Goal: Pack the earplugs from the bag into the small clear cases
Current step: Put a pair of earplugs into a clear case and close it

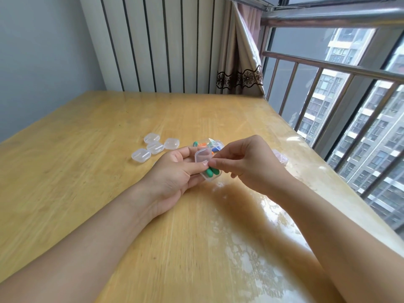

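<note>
Left forearm: bare, enters from the lower left, reaches diagonally forward. Left hand (175,171): palm turned up and inward, fingers curled, gripping a small item. Right forearm: bare, enters from the lower right, angled toward centre. Right hand (247,162): back facing up, thumb and forefinger pinched together at the left hand's fingertips, remaining fingers loosely curled. Hands touching.
</note>
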`<state>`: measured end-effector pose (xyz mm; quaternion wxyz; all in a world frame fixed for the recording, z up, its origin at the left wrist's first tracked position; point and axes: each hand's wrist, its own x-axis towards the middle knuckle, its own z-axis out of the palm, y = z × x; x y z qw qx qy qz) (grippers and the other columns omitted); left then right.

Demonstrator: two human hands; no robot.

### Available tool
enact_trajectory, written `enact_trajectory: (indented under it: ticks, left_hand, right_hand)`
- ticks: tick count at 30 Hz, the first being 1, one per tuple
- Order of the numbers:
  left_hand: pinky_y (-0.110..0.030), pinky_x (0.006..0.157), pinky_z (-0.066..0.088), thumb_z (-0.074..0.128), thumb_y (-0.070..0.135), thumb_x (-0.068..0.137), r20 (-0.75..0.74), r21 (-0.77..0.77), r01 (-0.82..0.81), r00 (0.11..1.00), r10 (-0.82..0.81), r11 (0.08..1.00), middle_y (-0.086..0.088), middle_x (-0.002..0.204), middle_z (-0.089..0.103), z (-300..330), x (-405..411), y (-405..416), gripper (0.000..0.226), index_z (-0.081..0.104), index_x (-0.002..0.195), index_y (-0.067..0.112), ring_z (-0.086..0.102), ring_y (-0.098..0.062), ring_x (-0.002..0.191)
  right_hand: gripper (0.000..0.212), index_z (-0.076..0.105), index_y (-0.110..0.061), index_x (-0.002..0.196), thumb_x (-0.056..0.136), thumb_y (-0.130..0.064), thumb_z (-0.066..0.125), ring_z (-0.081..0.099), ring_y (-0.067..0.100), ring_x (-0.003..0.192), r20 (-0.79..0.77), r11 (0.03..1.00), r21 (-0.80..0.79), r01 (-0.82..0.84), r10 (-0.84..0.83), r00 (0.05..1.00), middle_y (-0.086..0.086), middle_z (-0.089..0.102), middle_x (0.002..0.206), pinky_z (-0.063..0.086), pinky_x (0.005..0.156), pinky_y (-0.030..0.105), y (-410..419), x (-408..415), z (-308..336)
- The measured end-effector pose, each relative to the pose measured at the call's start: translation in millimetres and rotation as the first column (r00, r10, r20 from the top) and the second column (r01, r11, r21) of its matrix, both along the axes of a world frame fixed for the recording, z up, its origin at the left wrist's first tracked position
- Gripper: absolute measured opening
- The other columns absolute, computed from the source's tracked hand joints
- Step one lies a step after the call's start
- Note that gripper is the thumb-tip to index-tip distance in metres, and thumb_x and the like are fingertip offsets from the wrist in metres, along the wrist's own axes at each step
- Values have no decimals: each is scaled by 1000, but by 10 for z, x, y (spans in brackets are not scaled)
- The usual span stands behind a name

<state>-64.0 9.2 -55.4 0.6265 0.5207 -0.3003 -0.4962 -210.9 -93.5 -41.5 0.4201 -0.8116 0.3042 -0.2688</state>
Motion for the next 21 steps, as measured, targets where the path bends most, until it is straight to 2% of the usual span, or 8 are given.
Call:
enact_trajectory:
  ticks: [4, 9, 14, 17, 19, 21]
  left_hand:
    - [-27, 90, 59, 61, -3, 93, -31, -23, 0, 1000, -1, 1000, -11, 115, 75, 14, 1, 4, 28, 65, 120, 5, 73, -23, 108]
    - [-26, 92, 58, 65, 1, 90, -27, -80, -8, 1000, 5, 997, -13, 112, 76, 22, 6, 6, 32, 65, 122, 4, 75, -24, 101]
    - [-23, 90, 58, 71, 7, 80, -28, -114, 10, 1000, -13, 993, -10, 111, 77, 39, -1, 16, 39, 67, 118, 8, 75, -19, 101]
    - [-25, 92, 58, 67, 0, 87, -10, -105, -11, 1000, 10, 994, -10, 112, 77, 28, 14, 11, 32, 67, 117, 9, 74, -20, 103]
    - [-25, 91, 58, 65, -2, 89, 13, -88, -27, 1000, 28, 996, -9, 113, 77, 25, 33, 5, 31, 67, 119, 8, 73, -21, 105]
    - [-26, 91, 58, 67, -2, 87, 22, -70, -36, 999, 38, 997, -9, 110, 77, 27, 44, 2, 34, 66, 121, 5, 73, -21, 103]
  right_hand:
    - [9, 80, -10, 83, 84, -19, 81, 61, 14, 62, 9, 999, 32, -39, 39, 999, 16, 74, 75, 55, 58, 28, 1, -19, 27]
    - [13, 74, 3, 86, 86, -9, 79, 63, 16, 58, 163, 977, 212, -37, 2, 987, 11, 70, 66, 59, 60, 27, 42, 20, 4]
    - [15, 71, 6, 87, 85, -8, 78, 63, 18, 56, 265, 940, 333, -69, -24, 964, 6, 69, 62, 60, 62, 29, 69, 32, -24]
    - [19, 73, 8, 90, 89, -11, 74, 66, 20, 62, 286, 922, 375, -97, -15, 958, 12, 71, 70, 64, 67, 32, 70, 25, -18]
    - [21, 75, 6, 91, 91, -14, 73, 67, 22, 66, 265, 923, 372, -96, -6, 964, 18, 73, 76, 65, 70, 35, 74, 23, 9]
    - [18, 76, -1, 94, 88, -18, 77, 69, 21, 69, 215, 962, 266, -58, -1, 977, 15, 75, 85, 64, 67, 37, 73, 19, 46]
